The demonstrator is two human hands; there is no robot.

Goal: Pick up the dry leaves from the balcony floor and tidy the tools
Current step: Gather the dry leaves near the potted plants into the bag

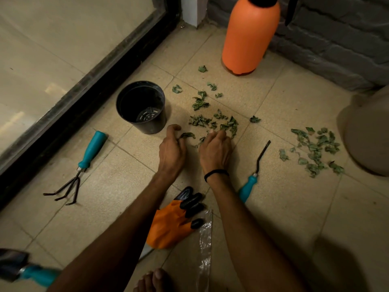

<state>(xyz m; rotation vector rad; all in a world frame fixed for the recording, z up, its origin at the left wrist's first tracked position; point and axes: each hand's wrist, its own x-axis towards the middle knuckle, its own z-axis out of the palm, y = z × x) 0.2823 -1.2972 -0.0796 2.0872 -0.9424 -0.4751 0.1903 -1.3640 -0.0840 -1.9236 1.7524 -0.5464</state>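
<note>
Dry green leaves (212, 121) lie scattered on the tiled floor in front of me, and a second patch of leaves (315, 150) lies to the right. My left hand (171, 147) rests on the floor with curled fingers pinching a leaf (187, 135). My right hand (215, 149) is curled over the near edge of the leaf pile, gathering leaves under its fingers. A black plastic pot (141, 106) stands empty just left of the leaves. A teal-handled hand rake (82, 165) lies at the left, a teal-handled weeder (255, 169) at the right.
An orange sprayer bottle (250, 36) stands at the back by a grey brick wall. Orange-and-black gloves (176, 220) and a clear plastic bag (205, 239) lie between my arms. A teal-handled trowel (23, 270) lies bottom left. A beige planter (370, 131) stands at the right, and a glass door frame (84, 91) runs along the left.
</note>
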